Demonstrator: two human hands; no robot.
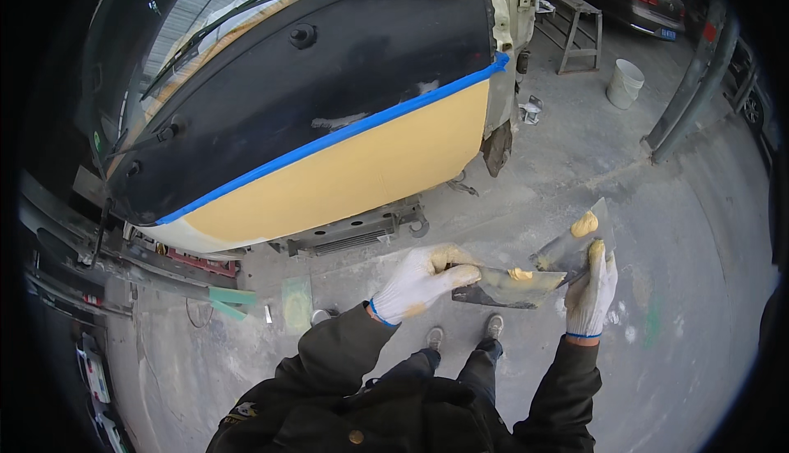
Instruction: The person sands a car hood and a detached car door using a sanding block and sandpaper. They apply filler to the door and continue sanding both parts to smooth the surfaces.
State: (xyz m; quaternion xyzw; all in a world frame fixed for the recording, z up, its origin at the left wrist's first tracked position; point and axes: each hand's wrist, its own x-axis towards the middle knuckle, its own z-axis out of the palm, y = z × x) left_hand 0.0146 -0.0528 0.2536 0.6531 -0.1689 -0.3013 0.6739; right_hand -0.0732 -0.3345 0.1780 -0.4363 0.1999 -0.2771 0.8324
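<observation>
My left hand (pixel 421 283), in a white knit glove stained yellowish, is closed on a flat putty spreader (pixel 497 290) with a small dab of yellow putty (pixel 520 274) near its upper edge. A second, grey putty spreader (pixel 560 248) is gripped in my gloved right hand (pixel 592 295). It is tilted upward and carries a larger lump of yellow putty (pixel 584 224). The two spreaders are close together and partly overlap in view; whether they touch I cannot tell. Both are in front of my body, below the vehicle panel coated in smooth yellow (pixel 345 174).
Blue masking tape (pixel 329 139) divides the yellow area from the black upper panel (pixel 386 50), where a wiper arm (pixel 246 1) lies. A white bucket (pixel 625 83), a metal stand (pixel 575 30), a post (pixel 694 83) and a parked car (pixel 633 1) are at the right.
</observation>
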